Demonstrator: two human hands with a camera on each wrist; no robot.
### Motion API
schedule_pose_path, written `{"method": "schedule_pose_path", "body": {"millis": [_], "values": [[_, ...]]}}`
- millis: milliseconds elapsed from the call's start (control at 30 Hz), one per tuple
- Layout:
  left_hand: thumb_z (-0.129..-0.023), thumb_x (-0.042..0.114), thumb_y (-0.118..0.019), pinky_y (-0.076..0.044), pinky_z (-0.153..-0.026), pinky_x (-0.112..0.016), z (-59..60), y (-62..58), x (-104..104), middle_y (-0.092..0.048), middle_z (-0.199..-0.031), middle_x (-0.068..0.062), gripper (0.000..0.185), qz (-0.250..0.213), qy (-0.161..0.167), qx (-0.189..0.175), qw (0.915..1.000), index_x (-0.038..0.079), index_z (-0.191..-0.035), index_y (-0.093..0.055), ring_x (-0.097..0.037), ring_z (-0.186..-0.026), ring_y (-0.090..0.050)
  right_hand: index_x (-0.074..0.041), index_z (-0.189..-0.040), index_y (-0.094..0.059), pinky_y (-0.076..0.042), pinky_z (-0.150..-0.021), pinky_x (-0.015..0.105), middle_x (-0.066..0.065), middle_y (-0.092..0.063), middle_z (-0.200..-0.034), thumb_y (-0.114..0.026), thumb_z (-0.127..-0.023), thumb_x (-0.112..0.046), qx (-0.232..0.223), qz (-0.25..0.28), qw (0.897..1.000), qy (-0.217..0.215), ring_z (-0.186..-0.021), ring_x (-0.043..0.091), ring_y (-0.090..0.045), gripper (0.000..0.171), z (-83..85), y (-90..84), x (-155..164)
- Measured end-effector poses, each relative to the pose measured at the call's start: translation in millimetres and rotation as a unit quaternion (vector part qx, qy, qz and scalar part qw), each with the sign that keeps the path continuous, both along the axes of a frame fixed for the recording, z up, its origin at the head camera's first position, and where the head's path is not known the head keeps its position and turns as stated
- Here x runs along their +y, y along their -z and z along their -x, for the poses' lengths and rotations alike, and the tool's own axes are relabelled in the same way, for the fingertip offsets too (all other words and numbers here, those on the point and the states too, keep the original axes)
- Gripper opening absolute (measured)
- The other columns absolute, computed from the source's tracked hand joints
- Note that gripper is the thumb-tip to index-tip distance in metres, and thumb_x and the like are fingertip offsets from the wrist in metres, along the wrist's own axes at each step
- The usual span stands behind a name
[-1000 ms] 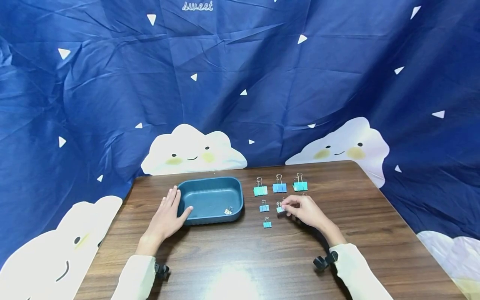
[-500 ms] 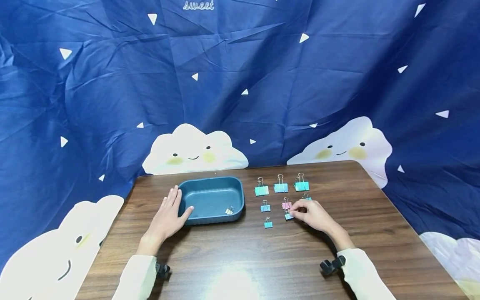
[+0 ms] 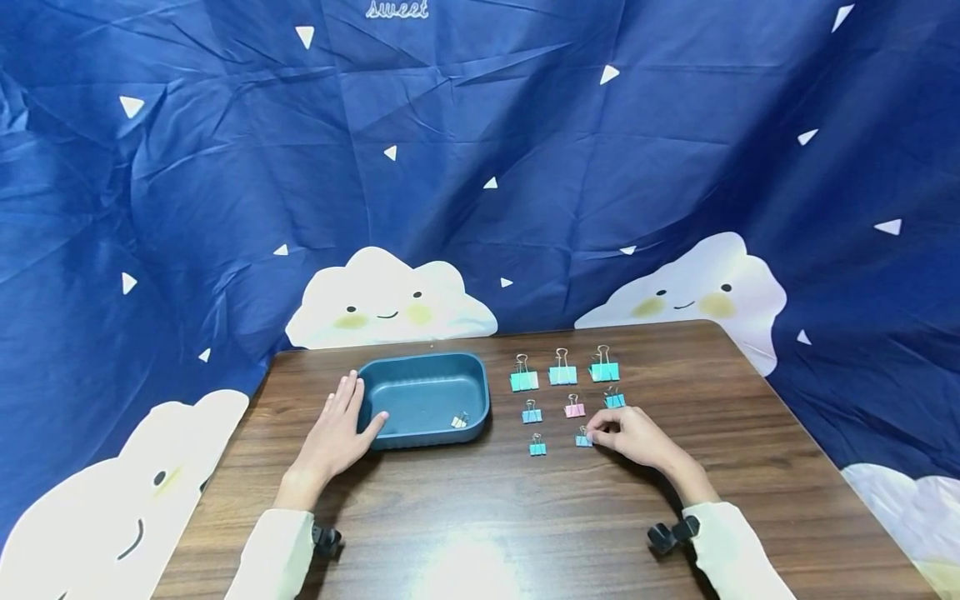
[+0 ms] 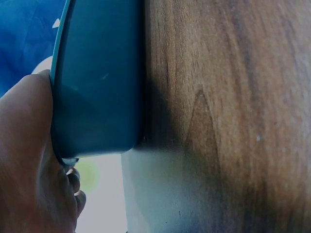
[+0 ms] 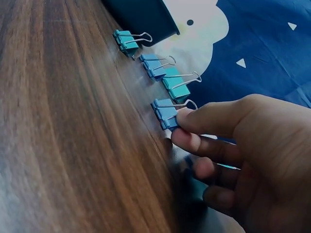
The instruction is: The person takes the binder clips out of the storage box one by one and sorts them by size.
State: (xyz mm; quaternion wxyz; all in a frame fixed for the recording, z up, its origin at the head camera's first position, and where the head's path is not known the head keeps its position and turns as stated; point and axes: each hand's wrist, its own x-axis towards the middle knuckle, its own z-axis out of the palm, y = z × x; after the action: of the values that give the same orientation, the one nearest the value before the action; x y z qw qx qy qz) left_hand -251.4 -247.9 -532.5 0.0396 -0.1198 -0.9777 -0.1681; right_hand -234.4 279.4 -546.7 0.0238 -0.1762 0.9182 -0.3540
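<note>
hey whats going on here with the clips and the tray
A person sits at a wooden table laying binder clips out in rows. Their right hand pinches a small blue clip down on the tabletop, near a pink clip. Their left hand rests against the end of a dark teal tray, thumb over the rim, which holds one clip.

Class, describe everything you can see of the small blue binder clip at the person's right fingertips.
The small blue binder clip has a light blue folded body, metal by its look, and thin silver wire handles. It lies on the wooden table in the nearest row, right of another small clip. The right hand pinches it between thumb and forefinger.
</note>
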Motion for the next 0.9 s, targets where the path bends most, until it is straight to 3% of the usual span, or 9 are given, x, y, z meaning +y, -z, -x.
{"method": "schedule_pose_path", "body": {"millis": [400, 900], "values": [[-0.108, 0.062, -0.048, -0.015, -0.136, -0.059, 0.2, -0.8, -0.9, -0.01, -0.178, -0.024, 0.094, -0.001, 0.0, -0.007, 1.0, -0.006, -0.167, -0.019, -0.042, -0.166, -0.01, -0.021, -0.095, -0.08, -0.051, -0.071, 0.021, -0.01, -0.076, -0.088, -0.075, -0.098, -0.013, -0.005, 0.015, 1.0, -0.021, -0.079, 0.001, -0.06, 0.01, 0.0, 1.7, 4.2], [-0.108, 0.063, -0.047, -0.013, -0.136, -0.058, 0.5, -0.6, -1.3, -0.01, -0.178, -0.024, 0.095, -0.004, 0.001, -0.008, 1.0, -0.006, -0.167, -0.018, -0.041, -0.167, -0.01, -0.017, -0.101, -0.079, -0.054, -0.059, 0.024, -0.002, -0.072, -0.083, -0.072, -0.1, -0.011, -0.047, 0.023, 0.998, -0.025, -0.065, 0.005, -0.06, 0.009, -0.7, -3.4, 10.2]]}}
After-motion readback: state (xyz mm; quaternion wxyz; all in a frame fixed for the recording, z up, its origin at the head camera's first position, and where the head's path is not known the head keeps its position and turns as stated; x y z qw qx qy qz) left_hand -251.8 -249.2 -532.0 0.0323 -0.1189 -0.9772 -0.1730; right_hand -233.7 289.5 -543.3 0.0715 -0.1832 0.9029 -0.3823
